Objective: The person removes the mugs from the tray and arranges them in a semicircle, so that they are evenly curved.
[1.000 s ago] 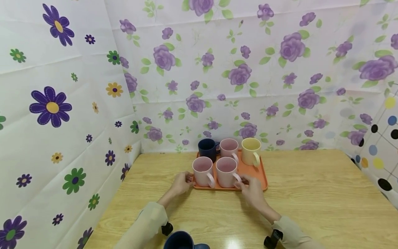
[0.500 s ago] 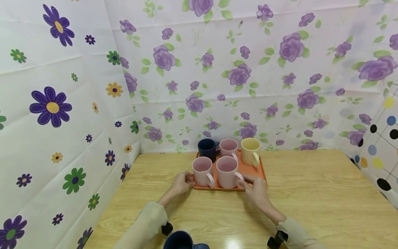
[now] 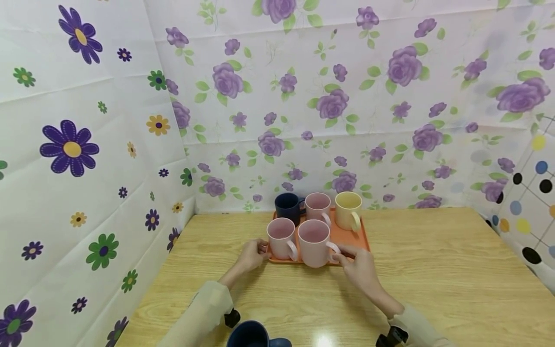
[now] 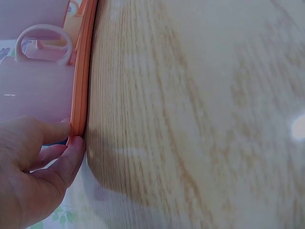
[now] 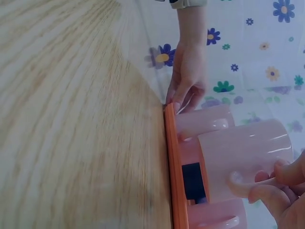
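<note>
My right hand (image 3: 362,272) pinches the handle of a pink mug (image 3: 313,250). In the right wrist view this mug (image 5: 245,157) is lifted, its base apart from the orange tray (image 5: 173,167). My left hand (image 3: 251,255) grips the front left corner of the tray (image 3: 347,236); in the left wrist view its thumb and fingers pinch the tray rim (image 4: 80,95). Standing on the tray are another pink mug (image 3: 280,241) at front left, a dark blue mug (image 3: 286,208), a third pink mug (image 3: 317,204) and a yellow mug (image 3: 347,214) along the back.
Another dark blue mug (image 3: 248,336) stands near the front of the wooden table (image 3: 433,274), cut off by the frame. Behind the tray rises a flowered cloth wall (image 3: 260,106), with a second patterned cloth (image 3: 86,193) on the left.
My right hand has lifted the front pink mug off the tray and drawn it slightly toward me. The left hand has stayed on the tray corner.
</note>
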The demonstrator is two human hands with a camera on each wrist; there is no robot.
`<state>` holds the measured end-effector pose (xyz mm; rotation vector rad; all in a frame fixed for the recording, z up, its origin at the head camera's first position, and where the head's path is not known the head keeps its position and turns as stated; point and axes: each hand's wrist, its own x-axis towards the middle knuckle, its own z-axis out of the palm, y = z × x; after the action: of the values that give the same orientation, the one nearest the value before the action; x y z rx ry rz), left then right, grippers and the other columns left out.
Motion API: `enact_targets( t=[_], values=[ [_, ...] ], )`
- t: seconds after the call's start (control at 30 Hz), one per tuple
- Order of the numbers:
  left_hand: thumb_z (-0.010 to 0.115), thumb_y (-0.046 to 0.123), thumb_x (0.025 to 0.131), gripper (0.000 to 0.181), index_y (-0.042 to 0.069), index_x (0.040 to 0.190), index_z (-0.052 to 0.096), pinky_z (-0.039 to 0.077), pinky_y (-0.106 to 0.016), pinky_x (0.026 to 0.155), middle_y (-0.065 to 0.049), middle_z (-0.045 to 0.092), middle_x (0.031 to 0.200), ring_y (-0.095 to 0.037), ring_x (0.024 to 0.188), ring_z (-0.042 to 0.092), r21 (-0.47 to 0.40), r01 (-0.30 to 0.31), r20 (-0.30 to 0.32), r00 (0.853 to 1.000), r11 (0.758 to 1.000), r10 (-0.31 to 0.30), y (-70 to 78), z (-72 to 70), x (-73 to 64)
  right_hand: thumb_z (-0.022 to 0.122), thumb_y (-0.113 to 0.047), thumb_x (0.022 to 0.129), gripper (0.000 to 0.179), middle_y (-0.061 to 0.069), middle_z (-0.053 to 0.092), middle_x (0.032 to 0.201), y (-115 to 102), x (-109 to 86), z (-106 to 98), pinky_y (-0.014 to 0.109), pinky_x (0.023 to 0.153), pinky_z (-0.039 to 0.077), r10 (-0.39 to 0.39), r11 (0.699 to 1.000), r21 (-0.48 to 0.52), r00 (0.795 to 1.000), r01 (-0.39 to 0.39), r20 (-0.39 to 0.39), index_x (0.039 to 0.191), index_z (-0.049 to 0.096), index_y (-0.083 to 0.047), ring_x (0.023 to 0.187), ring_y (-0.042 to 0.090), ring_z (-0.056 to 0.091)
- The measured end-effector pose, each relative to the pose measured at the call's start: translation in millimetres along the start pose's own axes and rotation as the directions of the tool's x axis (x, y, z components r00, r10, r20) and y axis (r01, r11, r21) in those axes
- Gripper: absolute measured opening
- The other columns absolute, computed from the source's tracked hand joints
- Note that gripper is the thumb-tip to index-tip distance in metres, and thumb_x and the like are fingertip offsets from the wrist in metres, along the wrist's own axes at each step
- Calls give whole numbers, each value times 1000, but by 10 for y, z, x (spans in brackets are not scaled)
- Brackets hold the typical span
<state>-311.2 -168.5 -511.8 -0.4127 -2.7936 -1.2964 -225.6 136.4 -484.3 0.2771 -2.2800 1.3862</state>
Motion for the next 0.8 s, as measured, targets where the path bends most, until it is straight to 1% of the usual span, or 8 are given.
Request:
enact_targets(
  t=[0.2,0.3,0.4,0.57,0.73,0.8],
  values=[
    [72,-4,81,28,-13,106,62,58,-30,70,-23,68,91,-27,82,66,-5,14,-2,1000,1000,-14,4,-5,2,75,-4,81,23,12,75,96,-55,-39,-53,23,67,58,-11,999,31,1000,11,21,104,75,-4,88,26,72],
    [72,-4,81,27,-13,105,62,57,-30,69,-22,68,90,-26,82,66,-8,13,-2,1000,1000,-13,7,-3,7,75,-3,81,24,13,75,97,-89,-58,-77,20,66,58,-13,998,58,999,11,30,105,74,-3,86,25,72],
    [72,-4,81,27,-12,105,62,57,-30,69,-22,69,90,-26,82,66,-9,14,6,1000,1000,-14,2,-2,2,75,-2,80,24,15,74,96,-119,-77,-88,17,65,57,-9,997,79,999,6,32,104,74,-1,84,25,72],
    [72,-3,81,28,-11,106,63,57,-30,70,-21,68,91,-25,82,65,-5,22,7,1000,1000,-22,7,-13,1,74,-3,81,23,17,74,97,-174,-100,-112,18,66,58,6,993,118,999,-11,40,104,73,0,84,24,73],
    [71,-2,82,28,-11,107,62,57,-30,71,-20,68,92,-24,83,65,-7,26,14,1000,1000,-26,9,-20,5,74,-3,82,22,17,74,96,-227,-122,-135,18,63,58,8,992,121,999,-15,53,103,74,0,81,16,72],
    [71,-3,82,28,-12,107,62,57,-30,70,-21,68,92,-25,82,65,-4,9,18,1000,1000,-9,-2,-16,6,75,-4,81,22,17,74,93,-245,-134,-141,19,59,57,4,993,116,998,-11,62,103,74,-1,78,12,72]
  ],
)
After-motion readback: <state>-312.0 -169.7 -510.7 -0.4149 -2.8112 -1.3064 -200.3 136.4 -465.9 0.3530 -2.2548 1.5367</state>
